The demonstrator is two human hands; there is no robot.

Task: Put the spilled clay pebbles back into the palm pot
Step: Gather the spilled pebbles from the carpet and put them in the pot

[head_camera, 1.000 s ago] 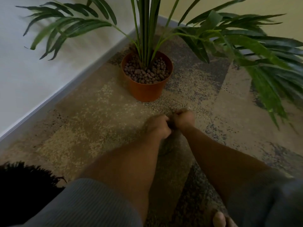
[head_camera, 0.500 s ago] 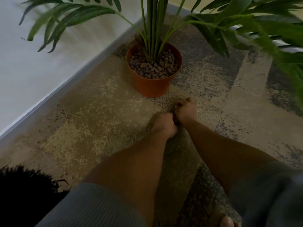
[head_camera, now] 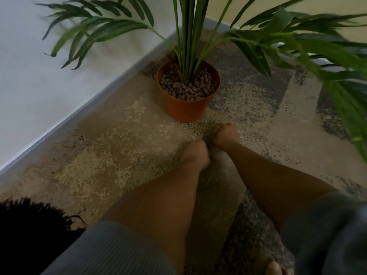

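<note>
the pot is terracotta orange, filled with brown-grey pebbles. the palm has dark green fronds. the carpet is mottled beige and tan, with speckled grey-blue patches toward 1 o'clock. the wall at 10 o'clock is white, the sleeves ribbed grey.

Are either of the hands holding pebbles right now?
Cannot tell: left hand and right hand are curled together near the pot, hiding any contents.

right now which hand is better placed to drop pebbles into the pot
Right, probably. The right hand sits just in front of the pot, closer than the left hand behind it. Both look curled; whether either holds pebbles is hidden.
</note>
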